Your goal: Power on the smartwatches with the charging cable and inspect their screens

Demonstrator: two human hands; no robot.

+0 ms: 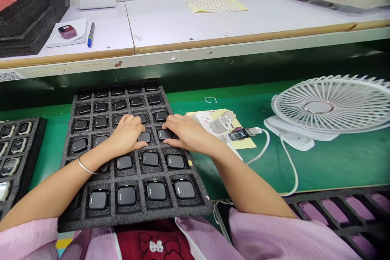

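Observation:
A black foam tray (134,220) with rows of square compartments lies in front of me, and black square watch cases with dark screens sit in it. My left hand (128,134), a silver bangle at its wrist, has thumb and fingers around a watch case (145,137) in a middle row. In the neighbouring compartment to the right, my right hand (184,133) pinches another watch case (165,134) by its sides. Both cases appear to rest within their compartments, partly covered by my fingers.
A second tray (33,158) with light-framed watch cases is at left. To the right are a power strip (210,121) with plugged-in chargers and a white fan (319,107) with its cable. A raised shelf (158,28) runs behind; a person sits beyond it.

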